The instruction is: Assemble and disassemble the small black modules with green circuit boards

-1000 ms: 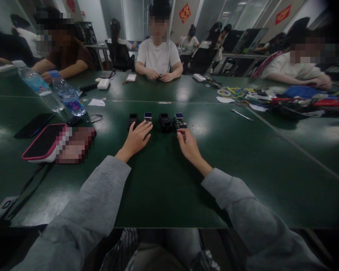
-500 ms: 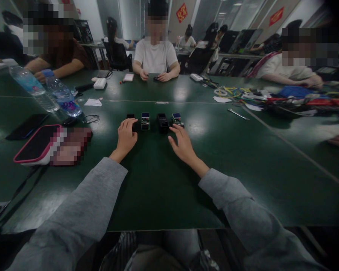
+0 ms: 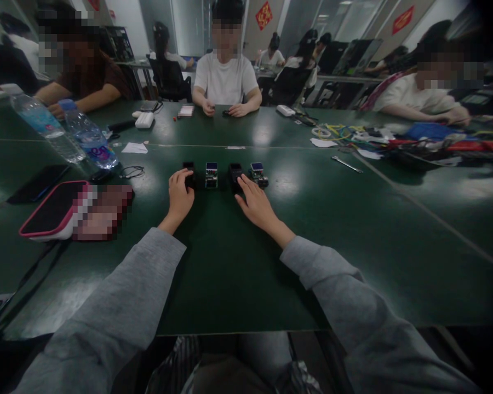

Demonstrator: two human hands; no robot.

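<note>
Several small devices stand in a row on the dark green table. My left hand is at the leftmost black device, its fingers apart and partly covering it. To the right of that is a small circuit board with a screen. My right hand lies with fingers extended at the lower right edge of the second black device. Behind its fingertips, at the far right of the row, sits another board with a screen. Neither hand has lifted anything.
Two plastic bottles, a pink-edged case and a dark phone are on the left. On the right lie a wrench and a heap of cables. People sit across the table.
My right hand has moved left, from the rightmost board to the second black device. My left hand has shifted slightly left and down, showing more of the leftmost device.
</note>
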